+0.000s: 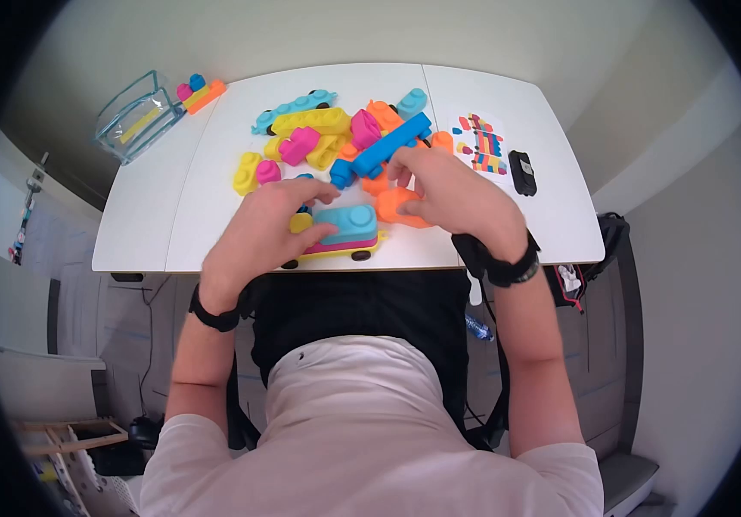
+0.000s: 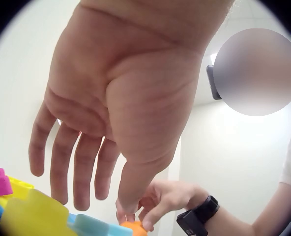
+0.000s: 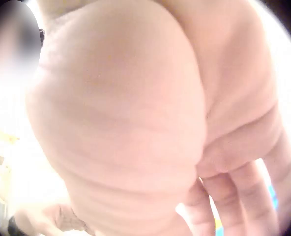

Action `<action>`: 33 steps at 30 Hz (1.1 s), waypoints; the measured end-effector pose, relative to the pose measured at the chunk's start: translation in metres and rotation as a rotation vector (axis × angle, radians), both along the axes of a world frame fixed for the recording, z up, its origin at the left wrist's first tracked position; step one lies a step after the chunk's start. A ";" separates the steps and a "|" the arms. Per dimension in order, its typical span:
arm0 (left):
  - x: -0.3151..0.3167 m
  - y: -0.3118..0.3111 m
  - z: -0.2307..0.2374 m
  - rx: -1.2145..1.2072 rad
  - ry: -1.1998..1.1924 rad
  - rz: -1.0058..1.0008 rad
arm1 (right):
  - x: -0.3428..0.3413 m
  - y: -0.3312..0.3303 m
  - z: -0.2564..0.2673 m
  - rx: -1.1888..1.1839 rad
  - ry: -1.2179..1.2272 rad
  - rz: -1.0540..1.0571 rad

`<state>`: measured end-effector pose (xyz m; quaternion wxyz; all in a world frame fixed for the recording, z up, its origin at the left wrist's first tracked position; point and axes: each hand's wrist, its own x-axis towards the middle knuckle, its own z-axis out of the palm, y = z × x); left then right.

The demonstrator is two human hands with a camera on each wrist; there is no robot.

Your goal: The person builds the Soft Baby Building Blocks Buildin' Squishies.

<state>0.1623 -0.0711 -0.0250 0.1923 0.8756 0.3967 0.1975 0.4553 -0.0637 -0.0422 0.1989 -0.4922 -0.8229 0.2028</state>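
Observation:
In the head view a wheeled toy with a yellow base, a magenta layer and a light blue block [image 1: 355,221] on top stands near the table's front edge. My left hand [image 1: 271,220] is beside it with fingers spread, the thumb at the light blue block; whether it touches cannot be told. My right hand [image 1: 465,191] is over an orange block [image 1: 398,207], thumb and fingers around its upper side; firm contact is unclear. A long blue block [image 1: 392,145] lies just beyond the right fingers. The left wrist view shows the left hand [image 2: 121,98] with its fingers extended.
Yellow [image 1: 310,121], magenta [image 1: 300,145] and orange blocks are heaped beyond the hands, with a light blue wheeled base [image 1: 293,112]. At right lie a printed picture sheet [image 1: 482,142] and a black device [image 1: 523,172]. A clear case [image 1: 139,125] stands at the back left.

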 end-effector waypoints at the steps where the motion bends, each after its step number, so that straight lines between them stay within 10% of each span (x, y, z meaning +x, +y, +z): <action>1: 0.003 -0.004 0.003 -0.003 -0.088 -0.014 | -0.007 -0.011 0.017 0.042 0.090 0.028; 15: -0.012 0.004 0.004 0.052 -0.340 -0.062 | -0.039 -0.031 0.026 0.494 0.269 0.122; 23: -0.060 0.066 -0.020 0.045 -0.388 0.170 | 0.011 0.032 -0.012 0.125 -0.149 -0.359; 33: -0.166 0.126 -0.064 -0.438 -0.190 0.556 | -0.038 0.030 -0.070 0.033 -0.274 -0.242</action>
